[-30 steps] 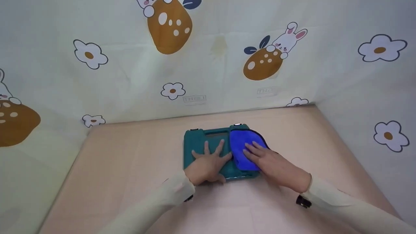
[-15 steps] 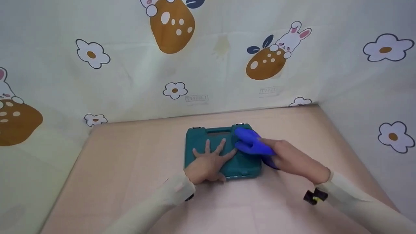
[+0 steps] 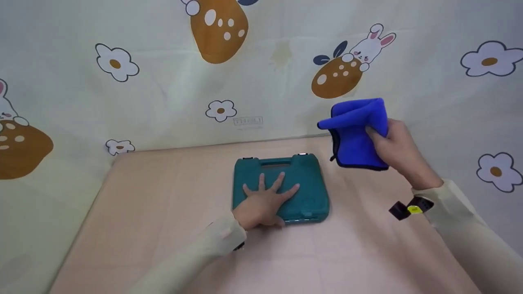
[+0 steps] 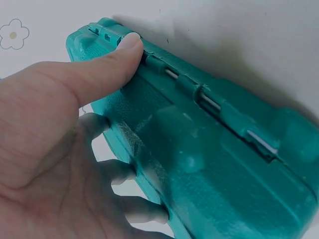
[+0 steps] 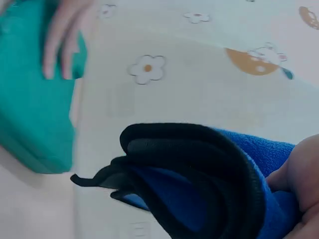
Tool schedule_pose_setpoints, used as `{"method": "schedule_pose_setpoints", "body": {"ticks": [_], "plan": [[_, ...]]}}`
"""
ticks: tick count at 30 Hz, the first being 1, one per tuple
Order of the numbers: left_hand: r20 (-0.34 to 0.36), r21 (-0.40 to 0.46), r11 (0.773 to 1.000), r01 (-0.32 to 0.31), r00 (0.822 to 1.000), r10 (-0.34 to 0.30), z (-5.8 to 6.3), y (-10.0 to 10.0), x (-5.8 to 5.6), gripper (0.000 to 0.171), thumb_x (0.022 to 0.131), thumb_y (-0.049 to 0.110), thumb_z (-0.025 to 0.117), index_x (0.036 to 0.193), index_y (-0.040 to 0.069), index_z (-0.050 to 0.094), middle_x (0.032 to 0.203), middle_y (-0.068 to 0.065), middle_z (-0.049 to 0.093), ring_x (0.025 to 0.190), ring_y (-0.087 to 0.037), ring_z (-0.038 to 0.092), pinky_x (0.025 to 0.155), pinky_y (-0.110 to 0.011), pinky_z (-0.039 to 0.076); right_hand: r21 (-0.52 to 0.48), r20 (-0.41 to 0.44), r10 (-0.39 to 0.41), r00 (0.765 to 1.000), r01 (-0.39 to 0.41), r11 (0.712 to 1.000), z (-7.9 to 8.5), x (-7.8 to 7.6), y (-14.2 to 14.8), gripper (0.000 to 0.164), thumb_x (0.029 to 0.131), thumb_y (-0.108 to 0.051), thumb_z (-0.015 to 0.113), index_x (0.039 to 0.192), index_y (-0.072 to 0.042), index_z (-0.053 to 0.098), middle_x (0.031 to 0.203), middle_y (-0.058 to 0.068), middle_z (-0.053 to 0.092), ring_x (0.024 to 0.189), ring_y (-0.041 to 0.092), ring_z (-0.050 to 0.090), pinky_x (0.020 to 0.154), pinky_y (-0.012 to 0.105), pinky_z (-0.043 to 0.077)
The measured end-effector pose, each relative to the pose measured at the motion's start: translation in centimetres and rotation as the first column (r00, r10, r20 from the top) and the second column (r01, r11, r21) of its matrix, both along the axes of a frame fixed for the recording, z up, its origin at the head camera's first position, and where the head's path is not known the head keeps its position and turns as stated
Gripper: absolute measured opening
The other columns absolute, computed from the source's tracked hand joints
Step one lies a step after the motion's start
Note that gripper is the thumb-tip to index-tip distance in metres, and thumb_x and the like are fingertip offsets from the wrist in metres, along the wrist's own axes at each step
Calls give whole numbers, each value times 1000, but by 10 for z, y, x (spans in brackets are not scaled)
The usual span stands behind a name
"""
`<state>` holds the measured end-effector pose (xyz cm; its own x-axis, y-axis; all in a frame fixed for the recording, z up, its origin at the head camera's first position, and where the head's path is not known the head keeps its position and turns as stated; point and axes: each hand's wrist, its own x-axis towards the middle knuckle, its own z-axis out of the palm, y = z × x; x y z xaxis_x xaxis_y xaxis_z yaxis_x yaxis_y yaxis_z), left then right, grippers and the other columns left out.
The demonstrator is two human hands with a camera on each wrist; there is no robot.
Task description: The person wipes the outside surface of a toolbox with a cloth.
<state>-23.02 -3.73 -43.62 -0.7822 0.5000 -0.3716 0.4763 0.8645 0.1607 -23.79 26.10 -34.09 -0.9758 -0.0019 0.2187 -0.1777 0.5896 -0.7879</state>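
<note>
A green plastic case [image 3: 306,188] lies flat on the table, its handle and two latches facing the far side. My left hand [image 3: 261,206] rests on its lid with the fingers spread. In the left wrist view the thumb [image 4: 112,67] touches the hinged near edge of the case. My right hand [image 3: 402,151] grips a folded blue cloth [image 3: 355,143] with black edging and holds it up in the air, right of the case and apart from it. Close up in the right wrist view, the cloth [image 5: 269,149] hangs in loose folds.
A pinkish table surface [image 3: 163,212] surrounds the case. Behind it and at both sides stand pale curtains [image 3: 278,94] printed with flowers and rabbits. A black strap device [image 3: 410,208] sits at the right wrist.
My right hand first lay flat on the cloth over the case's right part, then gathered it and lifted it up and to the right. The left hand has stayed on the lid.
</note>
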Motion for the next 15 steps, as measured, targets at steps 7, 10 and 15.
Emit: {"method": "schedule_pose_setpoints", "body": {"ticks": [7,10,15], "plan": [[-3,-9,1000,1,1000,-1,1,-2,-2,102,87,44,81,162,45,13,170,-4,-1,146,-56,-1,98,-84,15,149,-190,16,982,12,989,-25,-11,-29,31,105,-12,55,128,8,58,120,29,66,101,49,67,87,66,49],[-5,-14,1000,-6,1000,6,2,-1,-2,101,87,45,80,162,46,12,170,-3,-2,146,-55,-2,98,-84,14,267,-257,120,959,-49,962,-58,-15,-42,33,101,-2,58,131,9,56,122,28,65,106,45,67,91,61,50],[-5,-18,1000,3,1000,-3,2,1,0,94,90,46,76,162,45,15,170,-4,-2,146,-54,-2,99,-84,13,496,-117,329,937,-232,837,-106,-11,-55,56,95,-5,70,146,5,48,151,23,45,135,44,46,104,57,40]]}}
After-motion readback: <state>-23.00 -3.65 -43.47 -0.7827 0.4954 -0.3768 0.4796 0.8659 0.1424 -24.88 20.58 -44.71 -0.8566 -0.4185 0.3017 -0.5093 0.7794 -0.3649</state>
